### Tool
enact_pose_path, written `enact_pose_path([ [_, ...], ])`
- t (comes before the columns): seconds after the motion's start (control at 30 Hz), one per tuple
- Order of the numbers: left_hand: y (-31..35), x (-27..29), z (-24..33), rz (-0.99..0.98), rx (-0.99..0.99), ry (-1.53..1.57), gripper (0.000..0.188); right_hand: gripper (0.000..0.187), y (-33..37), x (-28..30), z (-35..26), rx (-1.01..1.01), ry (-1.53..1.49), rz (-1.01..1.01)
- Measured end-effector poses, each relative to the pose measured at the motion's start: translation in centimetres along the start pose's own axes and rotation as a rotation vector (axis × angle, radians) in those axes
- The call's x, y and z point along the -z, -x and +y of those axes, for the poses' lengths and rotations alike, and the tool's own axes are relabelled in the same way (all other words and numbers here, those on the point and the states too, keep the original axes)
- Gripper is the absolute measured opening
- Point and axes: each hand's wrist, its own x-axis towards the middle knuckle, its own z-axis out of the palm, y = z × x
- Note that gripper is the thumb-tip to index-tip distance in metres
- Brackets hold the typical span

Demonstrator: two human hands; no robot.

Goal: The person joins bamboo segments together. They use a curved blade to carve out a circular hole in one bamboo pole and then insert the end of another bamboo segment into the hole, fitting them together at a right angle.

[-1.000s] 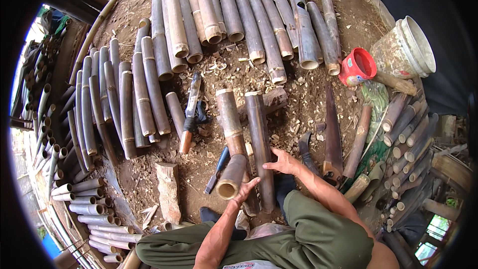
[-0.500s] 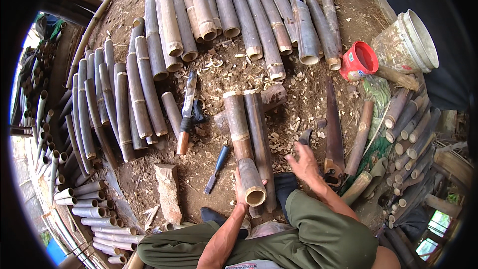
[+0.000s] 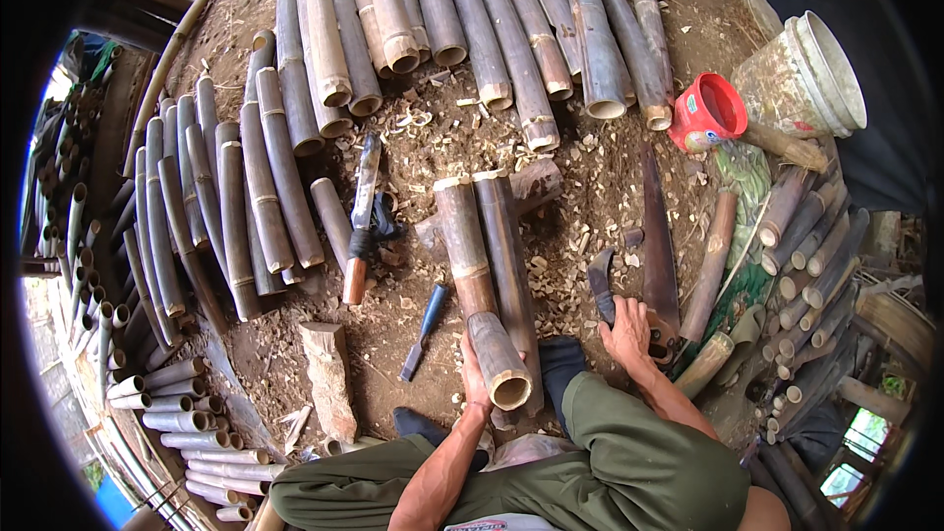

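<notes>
My left hand (image 3: pixel 475 366) is wrapped round the near end of a brown bamboo tube (image 3: pixel 464 236), whose open mouth faces me. A second, darker bamboo tube (image 3: pixel 506 251) lies alongside it between my legs. Both tubes lie across a short log (image 3: pixel 541 185), their far ends pointing away from me. To the right, my right hand (image 3: pixel 629 331) has its fingers closed at the dark handle of a curved knife (image 3: pixel 600 275). The knife's hooked blade points away from me, low over the chip-strewn ground. My palm hides part of the handle.
A handsaw (image 3: pixel 659 236) lies just right of the knife. Left of the tubes are a blue-handled chisel (image 3: pixel 428 324), a large knife (image 3: pixel 364 216) and a wood block (image 3: pixel 329 379). Bamboo tubes (image 3: pixel 482 39) line the far side. A red container (image 3: pixel 708 113) stands beside a dirty bucket (image 3: pixel 796 79).
My right hand has moved right and slightly down, its spread fingers now closed at the curved knife's handle. The knife has shifted slightly. My left hand still grips the tube.
</notes>
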Motion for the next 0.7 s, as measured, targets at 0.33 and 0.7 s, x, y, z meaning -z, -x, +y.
enact_pose_path([
  [0.33, -0.1, -0.4, -1.7, -0.014, -0.023, 0.042, 0.110, 0.056, -0.3, 4.0, -1.4, -0.018, -0.492, 0.025],
  [0.7, -0.6, -0.6, -5.5, -0.033, 0.015, -0.064, 0.105, 0.033, -2.7, 9.4, -6.3, 0.613, -0.546, -0.033],
])
